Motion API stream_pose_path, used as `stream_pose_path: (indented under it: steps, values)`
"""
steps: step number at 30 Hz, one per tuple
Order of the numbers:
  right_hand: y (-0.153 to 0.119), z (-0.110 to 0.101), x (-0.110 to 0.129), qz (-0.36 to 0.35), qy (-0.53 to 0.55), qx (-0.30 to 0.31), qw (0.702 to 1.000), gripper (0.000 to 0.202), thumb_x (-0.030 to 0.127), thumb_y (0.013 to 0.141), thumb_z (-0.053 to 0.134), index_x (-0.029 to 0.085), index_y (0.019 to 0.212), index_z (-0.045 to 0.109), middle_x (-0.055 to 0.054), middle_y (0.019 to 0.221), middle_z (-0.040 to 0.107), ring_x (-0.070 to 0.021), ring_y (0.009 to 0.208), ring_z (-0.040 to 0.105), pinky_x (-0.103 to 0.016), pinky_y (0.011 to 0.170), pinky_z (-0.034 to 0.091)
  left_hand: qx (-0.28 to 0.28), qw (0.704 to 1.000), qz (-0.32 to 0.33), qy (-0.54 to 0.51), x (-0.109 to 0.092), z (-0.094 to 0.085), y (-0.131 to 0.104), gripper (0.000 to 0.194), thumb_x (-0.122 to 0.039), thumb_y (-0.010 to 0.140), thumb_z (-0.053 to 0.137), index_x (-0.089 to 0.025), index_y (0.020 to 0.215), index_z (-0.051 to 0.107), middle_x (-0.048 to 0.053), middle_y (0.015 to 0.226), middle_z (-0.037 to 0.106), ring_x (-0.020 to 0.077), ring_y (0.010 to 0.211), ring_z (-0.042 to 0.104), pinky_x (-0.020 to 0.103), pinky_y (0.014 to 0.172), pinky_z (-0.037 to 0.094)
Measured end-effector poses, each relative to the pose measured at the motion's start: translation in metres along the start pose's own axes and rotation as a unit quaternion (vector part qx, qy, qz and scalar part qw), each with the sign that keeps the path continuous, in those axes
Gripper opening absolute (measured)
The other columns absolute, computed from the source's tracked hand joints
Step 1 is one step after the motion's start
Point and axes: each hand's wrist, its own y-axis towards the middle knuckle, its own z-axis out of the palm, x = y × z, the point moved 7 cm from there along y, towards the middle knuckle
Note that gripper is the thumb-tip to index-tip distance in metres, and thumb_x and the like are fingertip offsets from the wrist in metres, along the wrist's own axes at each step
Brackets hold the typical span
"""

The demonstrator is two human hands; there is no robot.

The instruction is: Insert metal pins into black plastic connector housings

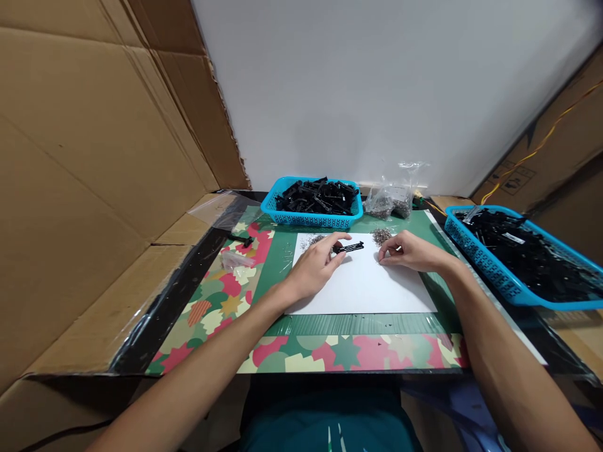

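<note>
My left hand (316,267) is closed on a narrow black plastic part (351,247), which sticks out to the right past my fingertips above the white paper (358,289). The hidden end of the part lies behind my fingers. My right hand (406,251) is in a pinch low over the paper; what is between its fingertips, if anything, is too small to make out. Just beyond it lies a pile of tiny metal pieces (381,236), perhaps screws. Another pile of small silvery pieces (313,240) shows partly behind my left hand.
A blue basket (306,218) full of black parts stands at the back, with clear bags of small metal pieces (389,202) beside it. To the right is a second blue basket (509,282) of black parts. Cardboard (103,157) walls the left side.
</note>
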Motion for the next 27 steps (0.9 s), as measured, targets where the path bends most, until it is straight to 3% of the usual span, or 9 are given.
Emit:
stream_pose_path:
  steps: [4,10,13,18,23,27]
  values:
    - [0.000,0.003,0.011,-0.012,-0.020,0.024,0.999,0.023,0.035,0.089,0.067,0.015,0.090,0.079,-0.005,0.078,0.068,-0.0158,0.068,0.051,-0.029,0.064,0.038,-0.003,0.999,-0.022,-0.023,0.003,0.002,0.001,0.035,-0.029,0.102,0.057,-0.024,0.137,0.055,0.004,0.113,0.068,0.0119,0.063,0.053,0.029,0.069,0.044]
    - [-0.001,0.008,0.022,-0.009,-0.037,0.047,0.998,0.018,0.026,0.085,0.065,0.014,0.087,0.078,0.002,0.066,0.052,-0.0127,0.061,0.042,-0.028,0.058,0.032,-0.029,0.998,-0.044,-0.043,0.011,0.001,0.002,0.032,-0.031,0.101,0.060,-0.024,0.132,0.058,0.003,0.106,0.067,0.0117,0.064,0.051,0.027,0.065,0.041]
    - [-0.002,0.006,0.022,-0.001,-0.025,0.039,0.999,0.018,0.026,0.084,0.065,0.014,0.087,0.078,0.002,0.066,0.051,-0.0125,0.060,0.041,-0.028,0.057,0.030,-0.032,0.998,-0.033,-0.044,0.009,0.001,0.002,0.025,-0.033,0.103,0.057,-0.024,0.126,0.062,0.000,0.098,0.067,0.0133,0.069,0.054,0.027,0.067,0.042]
    - [-0.003,-0.001,0.015,0.014,0.000,-0.012,1.000,0.027,0.039,0.088,0.068,0.014,0.087,0.078,0.003,0.062,0.049,-0.0124,0.058,0.037,-0.029,0.056,0.026,-0.030,0.999,-0.002,-0.043,0.003,0.000,0.003,0.020,-0.028,0.101,0.059,-0.021,0.111,0.075,0.005,0.108,0.070,0.0177,0.085,0.060,0.030,0.074,0.046]
    - [0.002,0.004,0.014,0.008,-0.019,-0.004,1.000,0.025,0.038,0.085,0.074,0.015,0.087,0.082,0.000,0.067,0.058,-0.0133,0.060,0.044,-0.029,0.057,0.031,-0.015,0.999,-0.011,-0.042,0.002,0.002,0.002,0.021,-0.023,0.096,0.065,-0.022,0.109,0.082,0.004,0.098,0.065,0.0163,0.076,0.056,0.030,0.071,0.046]
    - [0.002,0.007,0.020,-0.012,-0.018,0.001,1.000,0.022,0.036,0.085,0.074,0.015,0.085,0.083,0.001,0.062,0.052,-0.0124,0.057,0.042,-0.028,0.056,0.029,-0.010,0.998,-0.027,-0.055,0.003,0.004,0.000,0.021,-0.022,0.095,0.066,-0.023,0.109,0.083,0.004,0.103,0.065,0.0142,0.071,0.052,0.030,0.069,0.045]
